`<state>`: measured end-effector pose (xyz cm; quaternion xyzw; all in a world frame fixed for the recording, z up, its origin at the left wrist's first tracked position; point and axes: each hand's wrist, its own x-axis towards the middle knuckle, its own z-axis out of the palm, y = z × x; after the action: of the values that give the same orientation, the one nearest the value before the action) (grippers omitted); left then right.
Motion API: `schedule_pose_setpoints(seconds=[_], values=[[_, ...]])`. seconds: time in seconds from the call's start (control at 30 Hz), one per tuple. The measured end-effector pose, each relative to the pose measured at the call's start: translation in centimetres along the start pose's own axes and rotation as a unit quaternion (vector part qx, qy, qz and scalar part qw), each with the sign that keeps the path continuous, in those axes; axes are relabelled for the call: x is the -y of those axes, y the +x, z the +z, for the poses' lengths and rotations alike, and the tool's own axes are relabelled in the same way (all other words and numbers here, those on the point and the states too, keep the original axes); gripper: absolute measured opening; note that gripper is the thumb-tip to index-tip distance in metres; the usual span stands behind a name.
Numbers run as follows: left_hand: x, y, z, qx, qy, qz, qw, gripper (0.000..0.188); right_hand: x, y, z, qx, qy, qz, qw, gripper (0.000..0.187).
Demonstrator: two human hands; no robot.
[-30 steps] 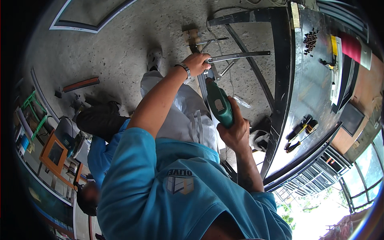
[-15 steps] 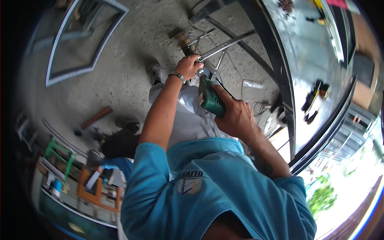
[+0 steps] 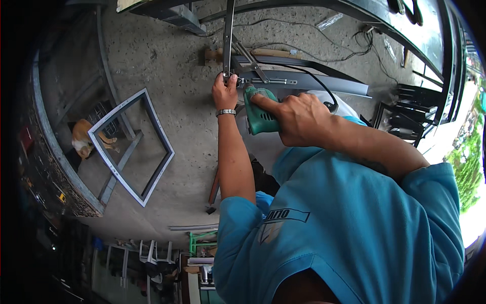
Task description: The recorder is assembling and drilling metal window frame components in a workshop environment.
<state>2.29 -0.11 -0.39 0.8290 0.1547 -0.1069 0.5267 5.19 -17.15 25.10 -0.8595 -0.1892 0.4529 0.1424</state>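
Note:
My right hand grips a green power drill, with the index finger stretched along its body. The drill's front end points at the near end of a metal hinge stay, close to my left hand. My left fingers are closed on the end of that stay, with the thumb up against it. Linked slotted arms of the stay run to the right over a grey metal profile. Whether the drill touches a screw is hidden by its front end.
A grey rectangular frame stands to the left, near an orange-and-white animal lying on the floor. Beyond the profile are a wooden piece and a loose cable. A metal-framed workbench stands at the upper right.
The view has turned, so the grey frame and workbench appear elsewhere in the picture. Both hands keep their holds on the stay and the drill, which now show nearer the upper middle.

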Motion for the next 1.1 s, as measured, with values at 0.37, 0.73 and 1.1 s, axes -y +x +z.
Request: schedule_pose_setpoints(seconds=[0.37, 0.73, 1.1], values=[[1.0, 0.1, -0.2, -0.009, 0.000, 0.027, 1.000, 0.032, 0.4, 0.5, -0.6, 0.038, 0.012, 0.005, 0.999, 0.061], [-0.6, 0.0, -0.6, -0.016, 0.013, 0.008, 1.000, 0.030, 0.5, 0.4, 0.2, 0.015, -0.002, 0.010, 1.000, 0.075], [1.2, -0.3, 0.0, -0.047, 0.014, 0.043, 0.998, 0.035, 1.0, 0.8, 0.2, -0.005, 0.001, 0.001, 1.000, 0.076]])
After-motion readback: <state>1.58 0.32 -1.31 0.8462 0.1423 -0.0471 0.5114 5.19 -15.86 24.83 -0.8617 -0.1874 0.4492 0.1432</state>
